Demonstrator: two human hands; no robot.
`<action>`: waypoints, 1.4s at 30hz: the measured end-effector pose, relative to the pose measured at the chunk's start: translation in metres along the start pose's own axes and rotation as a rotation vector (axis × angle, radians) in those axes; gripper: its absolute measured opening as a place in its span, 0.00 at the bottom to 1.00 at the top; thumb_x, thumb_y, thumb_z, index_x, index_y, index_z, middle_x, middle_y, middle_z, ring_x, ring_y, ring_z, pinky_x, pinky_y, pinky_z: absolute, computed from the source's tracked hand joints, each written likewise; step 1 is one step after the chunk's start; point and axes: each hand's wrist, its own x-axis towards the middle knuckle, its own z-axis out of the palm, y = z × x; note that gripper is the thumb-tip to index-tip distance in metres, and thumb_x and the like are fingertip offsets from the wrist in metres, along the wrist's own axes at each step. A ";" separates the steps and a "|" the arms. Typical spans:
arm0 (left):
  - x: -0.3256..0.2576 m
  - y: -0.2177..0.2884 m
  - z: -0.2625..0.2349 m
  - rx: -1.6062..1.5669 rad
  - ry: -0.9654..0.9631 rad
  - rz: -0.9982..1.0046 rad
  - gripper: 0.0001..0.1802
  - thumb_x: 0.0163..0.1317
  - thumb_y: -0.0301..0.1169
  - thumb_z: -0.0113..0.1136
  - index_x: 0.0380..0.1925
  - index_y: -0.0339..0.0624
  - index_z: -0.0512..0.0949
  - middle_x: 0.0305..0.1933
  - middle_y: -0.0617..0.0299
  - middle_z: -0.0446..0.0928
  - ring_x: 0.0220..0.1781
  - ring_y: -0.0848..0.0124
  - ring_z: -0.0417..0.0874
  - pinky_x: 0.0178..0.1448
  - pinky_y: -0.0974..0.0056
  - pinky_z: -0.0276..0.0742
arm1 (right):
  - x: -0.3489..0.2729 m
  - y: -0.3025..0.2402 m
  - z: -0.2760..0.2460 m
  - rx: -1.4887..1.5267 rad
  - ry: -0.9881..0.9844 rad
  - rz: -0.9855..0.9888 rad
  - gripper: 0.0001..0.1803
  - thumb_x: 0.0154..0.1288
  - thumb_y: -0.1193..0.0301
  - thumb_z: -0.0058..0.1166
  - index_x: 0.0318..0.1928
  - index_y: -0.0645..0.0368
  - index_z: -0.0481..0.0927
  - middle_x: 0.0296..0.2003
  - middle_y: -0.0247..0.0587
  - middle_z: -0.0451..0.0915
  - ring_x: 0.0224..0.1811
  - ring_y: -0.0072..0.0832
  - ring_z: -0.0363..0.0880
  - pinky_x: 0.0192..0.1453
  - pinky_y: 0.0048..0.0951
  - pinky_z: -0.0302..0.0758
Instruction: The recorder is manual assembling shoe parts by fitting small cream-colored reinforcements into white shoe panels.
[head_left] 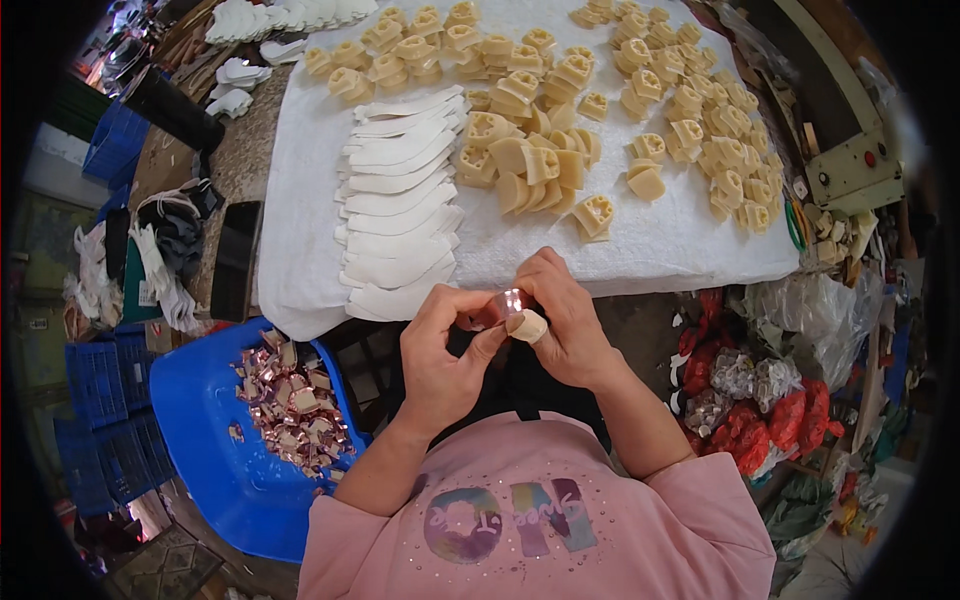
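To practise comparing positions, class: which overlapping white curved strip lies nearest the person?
The frontmost white curved strip, at the column's near end, beside the left hand; every other strip lies farther back.

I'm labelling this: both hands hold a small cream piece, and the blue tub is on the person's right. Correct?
Wrong side: the head view shows the blue tub on the person's left. The left hand and right hand do hold the small cream piece.

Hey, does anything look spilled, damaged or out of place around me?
No clear damage. In the blue tub, one small pinkish piece lies apart from the lopsided heap of pieces. To your right, crumpled red plastic is jumbled with clear plastic, looking untidy.
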 end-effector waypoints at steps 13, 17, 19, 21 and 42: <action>-0.035 -0.017 -0.072 0.450 0.365 -0.065 0.11 0.52 0.20 0.63 0.36 0.37 0.77 0.34 0.59 0.74 0.35 0.70 0.77 0.42 0.68 0.74 | 0.022 0.008 0.025 -0.067 -0.200 0.018 0.11 0.55 0.69 0.58 0.37 0.59 0.74 0.32 0.43 0.71 0.37 0.41 0.67 0.42 0.37 0.65; -0.087 -0.055 -0.142 0.580 0.765 -0.121 0.11 0.54 0.19 0.58 0.39 0.36 0.77 0.36 0.59 0.73 0.36 0.69 0.77 0.42 0.67 0.73 | 0.027 0.018 0.044 -0.341 -0.212 -0.063 0.15 0.46 0.73 0.63 0.37 0.59 0.76 0.40 0.40 0.72 0.45 0.40 0.67 0.48 0.36 0.64; -0.126 -0.069 -0.173 0.741 0.873 -0.188 0.12 0.55 0.21 0.58 0.41 0.35 0.77 0.37 0.58 0.74 0.36 0.67 0.77 0.41 0.66 0.73 | 0.029 0.016 0.054 -0.470 -0.255 -0.173 0.17 0.42 0.73 0.64 0.37 0.57 0.76 0.42 0.41 0.71 0.47 0.39 0.67 0.51 0.39 0.62; -0.154 -0.073 -0.192 0.825 0.902 -0.353 0.13 0.55 0.21 0.58 0.42 0.35 0.76 0.37 0.56 0.74 0.36 0.66 0.77 0.41 0.65 0.73 | 0.030 0.014 0.063 -0.499 -0.258 -0.204 0.18 0.41 0.73 0.64 0.36 0.57 0.76 0.42 0.41 0.71 0.47 0.39 0.67 0.52 0.41 0.61; -0.028 -0.066 -0.047 -0.230 0.406 -0.376 0.15 0.67 0.36 0.51 0.41 0.33 0.77 0.28 0.63 0.79 0.29 0.79 0.75 0.33 0.74 0.69 | 0.041 0.030 0.072 -0.402 -0.307 -0.075 0.08 0.46 0.81 0.51 0.30 0.59 0.75 0.39 0.40 0.74 0.44 0.40 0.69 0.46 0.38 0.67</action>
